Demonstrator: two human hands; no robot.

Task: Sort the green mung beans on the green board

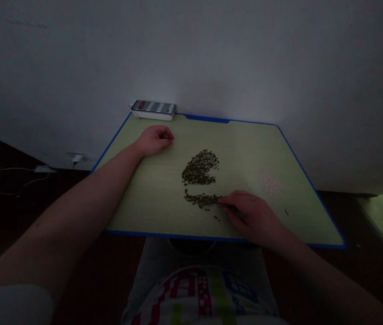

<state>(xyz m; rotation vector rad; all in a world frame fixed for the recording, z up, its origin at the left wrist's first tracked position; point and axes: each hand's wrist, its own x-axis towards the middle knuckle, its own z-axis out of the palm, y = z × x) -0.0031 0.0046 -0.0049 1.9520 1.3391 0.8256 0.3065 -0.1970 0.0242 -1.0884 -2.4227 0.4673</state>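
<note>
My left hand (156, 140) rests on the pale board, its fingers loosely curled with a gap to the thumb and nothing visible between them. To its right lies a pile of small dark green beans (193, 169) mixed with paler grains. My right hand (247, 214) pinches a thin dark strip-like tool (223, 204), mostly hidden by the fingers. At its tip runs a narrow row of the same beans (200, 199), apart from the main pile. Beyond the right hand is a thin spread of whitish grains (269, 181), like rice.
The board (242, 140) has a blue rim and stands against a grey wall. A white box with a dark striped top (154, 109) sits at its back left corner. One small dark sliver (287, 212) lies at the right. Cables and a plug (78, 159) are at the wall, left.
</note>
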